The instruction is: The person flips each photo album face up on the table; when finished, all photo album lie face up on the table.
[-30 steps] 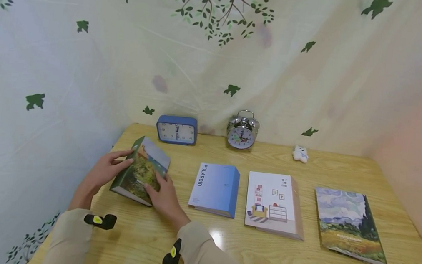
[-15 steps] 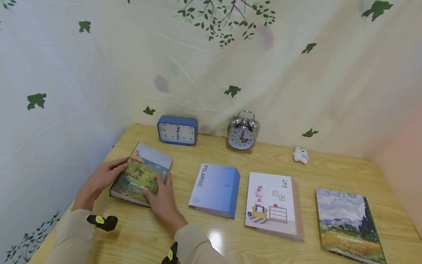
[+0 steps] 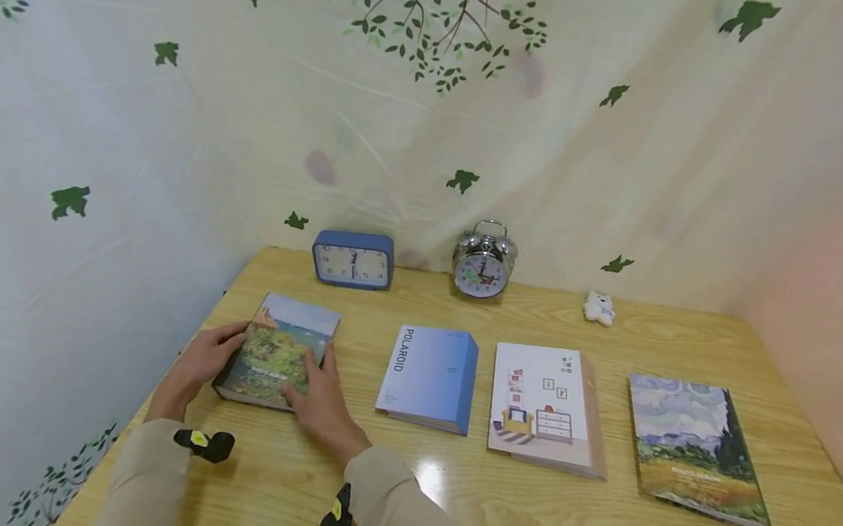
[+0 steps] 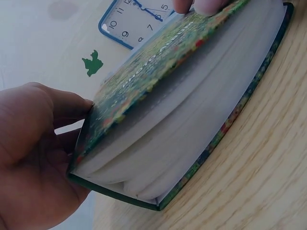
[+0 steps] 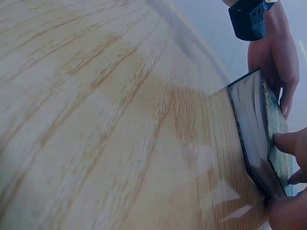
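Observation:
A thick photo album with a garden-and-sea painting on its cover lies at the table's left. My left hand rests along its dark green spine, fingers fairly straight against that side, as the left wrist view also shows. On the opposite side, my right hand holds the album's right edge, with fingertips on the cover. The right wrist view shows the right hand partly, at the frame's edge. The album's page block bulges, so its front cover slants upward from the pages. Some fingers are hidden.
Along the wooden table lie a blue Polaroid album, a white illustrated album and a landscape-covered photo album. A blue clock, a silver alarm clock and a small white bear stand behind.
The album was tilted with its spine raised. It has come down flat and turned straighter. My left hand has lowered with it, and my right hand has shifted slightly left.

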The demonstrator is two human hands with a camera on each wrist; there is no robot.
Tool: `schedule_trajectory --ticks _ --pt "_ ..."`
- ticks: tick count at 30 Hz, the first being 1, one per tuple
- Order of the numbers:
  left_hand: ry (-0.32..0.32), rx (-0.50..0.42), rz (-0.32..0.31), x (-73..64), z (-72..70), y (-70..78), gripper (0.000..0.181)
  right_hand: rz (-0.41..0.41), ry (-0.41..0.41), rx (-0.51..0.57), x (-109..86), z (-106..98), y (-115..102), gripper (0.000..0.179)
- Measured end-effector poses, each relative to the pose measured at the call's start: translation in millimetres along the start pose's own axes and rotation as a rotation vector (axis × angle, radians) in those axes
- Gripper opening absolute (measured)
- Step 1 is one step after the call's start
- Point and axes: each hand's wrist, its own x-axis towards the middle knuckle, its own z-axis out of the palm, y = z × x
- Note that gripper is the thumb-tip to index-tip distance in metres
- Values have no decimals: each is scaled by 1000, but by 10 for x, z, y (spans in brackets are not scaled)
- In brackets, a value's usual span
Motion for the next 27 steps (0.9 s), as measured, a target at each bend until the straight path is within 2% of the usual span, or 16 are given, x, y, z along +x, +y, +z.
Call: schedule_trajectory --ticks 9,15,21,27 --pt "10 -6 -19 9 -26 -72 55 -8 7 -47 -23 17 -36 64" --pt "5 -4 -32 -11 -27 -91 63 -43 6 -28 -34 -24 -34 63" --pt "52 66 -65 0 -43 -83 71 -43 6 12 -19 -95 -23 61" --pt "145 178 -33 11 -73 -40 74 -70 60 -19 15 -271 -39 60"
